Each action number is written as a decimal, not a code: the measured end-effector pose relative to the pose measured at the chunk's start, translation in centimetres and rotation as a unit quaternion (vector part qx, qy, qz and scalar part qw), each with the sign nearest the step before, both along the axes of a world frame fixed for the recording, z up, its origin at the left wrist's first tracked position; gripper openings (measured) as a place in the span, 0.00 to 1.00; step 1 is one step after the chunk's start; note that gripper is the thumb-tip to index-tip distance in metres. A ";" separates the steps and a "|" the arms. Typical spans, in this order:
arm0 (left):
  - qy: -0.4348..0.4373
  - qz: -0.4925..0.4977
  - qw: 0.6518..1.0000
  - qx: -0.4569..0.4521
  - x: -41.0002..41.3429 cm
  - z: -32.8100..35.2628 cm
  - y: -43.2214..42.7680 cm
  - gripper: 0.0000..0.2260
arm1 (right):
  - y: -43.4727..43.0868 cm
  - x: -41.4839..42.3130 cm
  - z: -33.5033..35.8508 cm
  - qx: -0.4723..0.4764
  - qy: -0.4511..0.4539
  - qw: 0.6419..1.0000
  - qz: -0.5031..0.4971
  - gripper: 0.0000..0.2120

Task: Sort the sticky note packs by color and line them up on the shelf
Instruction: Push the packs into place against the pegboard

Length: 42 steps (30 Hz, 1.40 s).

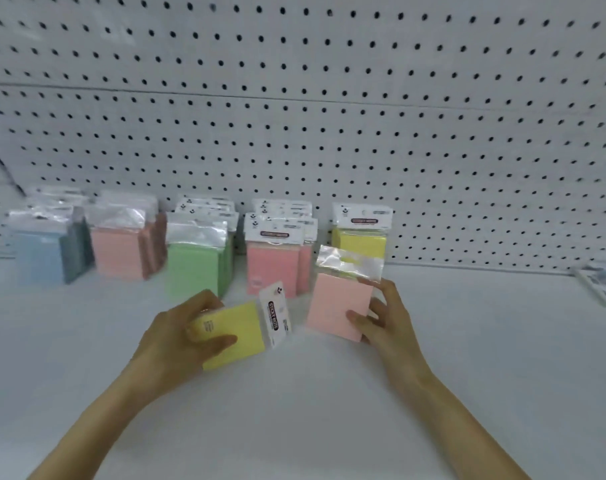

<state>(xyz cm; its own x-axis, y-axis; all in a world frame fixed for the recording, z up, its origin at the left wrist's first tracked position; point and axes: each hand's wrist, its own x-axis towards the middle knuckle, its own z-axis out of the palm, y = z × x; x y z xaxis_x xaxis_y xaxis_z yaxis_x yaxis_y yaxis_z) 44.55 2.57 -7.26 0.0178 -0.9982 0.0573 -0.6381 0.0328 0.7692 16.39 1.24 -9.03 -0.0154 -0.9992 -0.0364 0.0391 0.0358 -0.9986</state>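
Note:
My left hand (180,330) grips a yellow sticky note pack (240,329) lying tilted above the shelf, its white label pointing right. My right hand (384,317) holds a pale pink pack (332,303) upright by its right edge, clear flap on top. Behind them, rows of packs stand against the back wall: blue (40,254), salmon (119,251), green (194,268), pink (272,268) and one yellow pack (360,233) at the right end.
The white shelf (294,410) stretches wide in front of me. A white pegboard wall (329,116) closes the back. A small packaged item (603,282) lies at the far right edge of the shelf.

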 end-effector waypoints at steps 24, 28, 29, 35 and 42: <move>0.367 0.157 0.904 -0.153 24.6 -4.1 0.6 0.18 | -5.4 35.5 -1.7 -0.171 0.280 0.938 -0.114 0.17; 0.366 0.157 0.907 -0.141 24.6 -4.1 0.5 0.18 | -6.2 36.1 -1.4 -0.190 0.328 0.915 -0.136 0.27; 0.365 0.156 0.907 -0.138 24.6 -4.1 0.6 0.19 | -6.5 36.2 -1.4 -0.187 0.326 0.916 -0.141 0.29; 0.363 0.149 0.911 -0.130 24.6 -3.9 0.8 0.20 | -7.5 36.9 -1.4 -0.159 0.327 0.914 -0.182 0.35; 0.379 0.155 0.904 -0.120 24.7 -4.0 0.7 0.19 | -7.4 37.1 -1.7 -0.181 0.291 0.923 -0.177 0.42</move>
